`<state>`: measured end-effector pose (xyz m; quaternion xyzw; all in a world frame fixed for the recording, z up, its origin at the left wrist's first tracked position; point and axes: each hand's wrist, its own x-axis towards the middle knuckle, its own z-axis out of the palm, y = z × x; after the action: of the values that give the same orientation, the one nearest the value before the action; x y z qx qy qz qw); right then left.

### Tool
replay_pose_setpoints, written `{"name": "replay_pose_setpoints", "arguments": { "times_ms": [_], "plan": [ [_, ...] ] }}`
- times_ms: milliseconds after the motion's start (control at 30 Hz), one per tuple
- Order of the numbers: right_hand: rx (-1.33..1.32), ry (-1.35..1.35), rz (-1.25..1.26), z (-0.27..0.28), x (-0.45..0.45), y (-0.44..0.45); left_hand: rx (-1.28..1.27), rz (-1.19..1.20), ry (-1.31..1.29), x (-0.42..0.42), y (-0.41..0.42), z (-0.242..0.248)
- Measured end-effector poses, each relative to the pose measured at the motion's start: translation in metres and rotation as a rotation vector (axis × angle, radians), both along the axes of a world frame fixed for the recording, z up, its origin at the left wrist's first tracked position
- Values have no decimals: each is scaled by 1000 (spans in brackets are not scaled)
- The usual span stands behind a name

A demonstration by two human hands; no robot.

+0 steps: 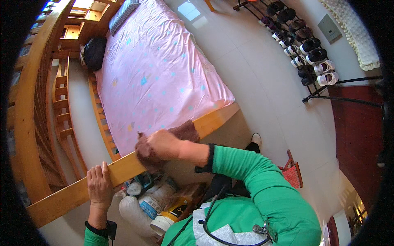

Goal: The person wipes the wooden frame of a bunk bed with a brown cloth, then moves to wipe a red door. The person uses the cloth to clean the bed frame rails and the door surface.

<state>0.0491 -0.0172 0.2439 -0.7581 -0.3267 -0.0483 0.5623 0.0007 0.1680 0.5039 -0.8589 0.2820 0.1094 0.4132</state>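
Note:
A long varnished wooden rail (70, 193) runs across in front of me at the foot of a bed. My left hand (100, 186) grips it near its left part, the fingers curled over the top edge. In my right hand (164, 144) is a brown cloth (186, 131), bunched in the fist and draped over the rail. The cloth hides the stretch of wood beneath it. Beyond the rail lies a mattress with a pink patterned sheet (154, 80).
Below the rail stand stuffed sacks (134, 212) and a white bucket (161, 224). A wooden bunk frame (26, 123) rises at left. To the right are a red folding stool (292, 175), a rack of shoes (311, 58) and a dark red door (357, 129). A black bag (94, 53) leans beside the mattress.

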Motion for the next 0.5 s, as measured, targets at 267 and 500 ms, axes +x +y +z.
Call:
{"name": "replay_pose_setpoints", "arguments": {
  "times_ms": [267, 500],
  "plan": [
    [-226, 253, -263, -144, 0, -86, -14, 11, 31, 0, 6, 1],
    [-13, 822, -503, -272, -7, -112, 27, 29, -8, -2, 5, -2]
  ]
}}
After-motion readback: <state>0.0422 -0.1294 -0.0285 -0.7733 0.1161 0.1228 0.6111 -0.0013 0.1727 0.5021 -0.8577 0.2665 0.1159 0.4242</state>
